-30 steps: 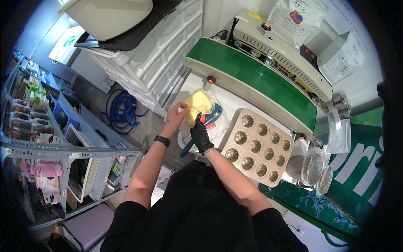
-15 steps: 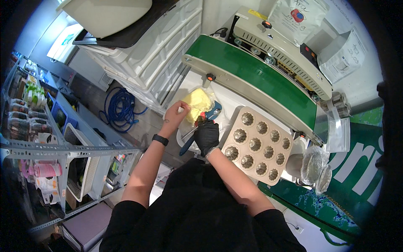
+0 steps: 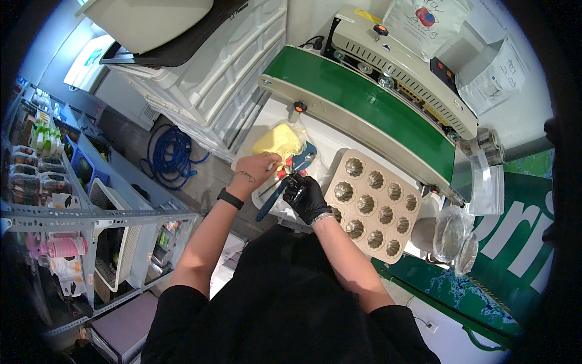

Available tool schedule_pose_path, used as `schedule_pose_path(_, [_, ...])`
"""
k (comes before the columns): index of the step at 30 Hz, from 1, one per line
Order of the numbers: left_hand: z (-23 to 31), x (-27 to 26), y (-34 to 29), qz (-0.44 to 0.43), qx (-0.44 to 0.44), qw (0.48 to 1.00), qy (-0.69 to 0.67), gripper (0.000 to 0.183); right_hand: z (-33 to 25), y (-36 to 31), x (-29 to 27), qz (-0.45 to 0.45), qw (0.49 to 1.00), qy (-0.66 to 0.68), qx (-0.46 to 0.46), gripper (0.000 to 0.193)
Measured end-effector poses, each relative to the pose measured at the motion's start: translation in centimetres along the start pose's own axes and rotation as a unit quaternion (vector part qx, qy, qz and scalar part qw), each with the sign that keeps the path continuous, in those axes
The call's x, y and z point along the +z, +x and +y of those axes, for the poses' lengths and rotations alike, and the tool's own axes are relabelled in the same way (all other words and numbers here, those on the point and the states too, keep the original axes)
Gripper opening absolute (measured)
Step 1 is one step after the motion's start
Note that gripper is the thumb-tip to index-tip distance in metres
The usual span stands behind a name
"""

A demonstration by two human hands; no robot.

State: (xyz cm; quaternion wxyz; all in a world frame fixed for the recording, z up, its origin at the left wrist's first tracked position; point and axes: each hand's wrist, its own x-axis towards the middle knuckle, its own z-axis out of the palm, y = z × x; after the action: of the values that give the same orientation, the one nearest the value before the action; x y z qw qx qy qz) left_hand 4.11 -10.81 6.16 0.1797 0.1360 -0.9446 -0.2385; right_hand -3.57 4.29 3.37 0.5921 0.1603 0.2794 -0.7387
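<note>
My left hand (image 3: 257, 172), bare and with a dark band at the wrist, is closed in a pinch beside a yellow butter-like block (image 3: 279, 140) lying in clear plastic. Whatever sits between its fingertips is too small to make out. Close by on the right, my right hand (image 3: 306, 198) in a black glove has its fingers curled together, almost meeting the left fingertips. A small shiny piece shows at its fingertips, its kind unclear. Between and behind the hands lie a blue-handled utensil (image 3: 271, 202) and a metal spoon (image 3: 309, 157), with red patches beside them.
A beige fluted muffin pan (image 3: 377, 205) stands right of my gloved hand. Behind runs a machine with a green conveyor belt (image 3: 364, 103). White drawers (image 3: 224, 73) rise at the back left; a metal shelf (image 3: 103, 219) stands left. A plastic-covered container (image 3: 451, 233) is at the right.
My left hand has moved right and slightly down, its fingertips nearing the right hand. My right hand has turned, showing its curled fingers. The view has shifted slightly.
</note>
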Motion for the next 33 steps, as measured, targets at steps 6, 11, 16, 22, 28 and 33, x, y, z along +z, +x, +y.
schedule_pose_path(6, [2.7, -2.6, 0.6, -0.040, -0.032, 0.995, 0.082, 0.021, -0.2, -0.7, -0.2, -0.069, 0.992, 0.107, -0.007, 0.013])
schedule_pose_path(11, [2.1, -2.3, -1.5, 0.094, -0.123, 0.988, -0.021, 0.017, 0.9, 3.2, -3.0, -0.220, 0.958, 0.183, -0.021, 0.014])
schedule_pose_path(16, [0.9, -1.4, -5.1, 0.124, -0.165, 0.977, -0.061, 0.016, 3.1, 2.4, 1.2, -0.035, 0.987, 0.145, -0.056, 0.014])
schedule_pose_path(22, [0.8, -1.3, -7.6, 0.106, -0.236, 0.961, -0.098, 0.016, 4.8, 3.6, 0.6, -0.001, 0.994, 0.068, -0.089, 0.019])
schedule_pose_path(28, [0.5, -1.1, -8.4, 0.099, -0.258, 0.957, -0.088, 0.016, 5.1, 7.4, -3.0, -0.037, 0.974, -0.201, -0.102, 0.026])
schedule_pose_path(33, [0.1, -0.8, -9.0, 0.098, -0.229, 0.966, -0.065, 0.015, 5.1, 4.4, 1.4, 0.193, 0.749, -0.577, -0.262, 0.048])
